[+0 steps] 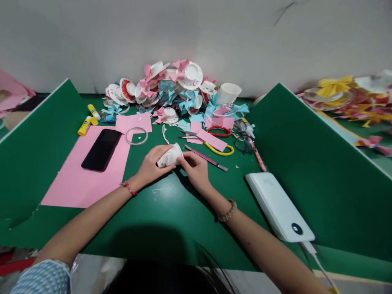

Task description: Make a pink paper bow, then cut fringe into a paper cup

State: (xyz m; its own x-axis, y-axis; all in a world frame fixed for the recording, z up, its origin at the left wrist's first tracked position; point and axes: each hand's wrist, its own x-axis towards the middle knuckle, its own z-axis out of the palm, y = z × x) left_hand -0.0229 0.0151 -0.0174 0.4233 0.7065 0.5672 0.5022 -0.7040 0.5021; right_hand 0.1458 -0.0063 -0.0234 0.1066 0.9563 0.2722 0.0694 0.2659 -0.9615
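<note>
A small white paper cup (170, 156) with a grey print lies tilted on its side between my hands, just above the green table (153, 220). My left hand (152, 165) is wrapped round the cup's body. At the rim, the fingers of my right hand (196, 169) pinch the edge. Close beyond my right hand lies a purple pen-like craft knife (206, 158). Scissors (219, 149) with red and yellow handles lie behind it, partly under pink paper strips (212, 140). A grey ring (136, 136) rests to the left of the cup.
Paper-cup hats with bows (171, 87) are heaped against the wall, beside stacked cups (228, 93). A black phone (102, 150) lies on pink paper (73, 179) near glue sticks (85, 125). Glasses (244, 144) and a cabled white power bank (280, 208) are at right. Green partitions (321, 171) flank the table.
</note>
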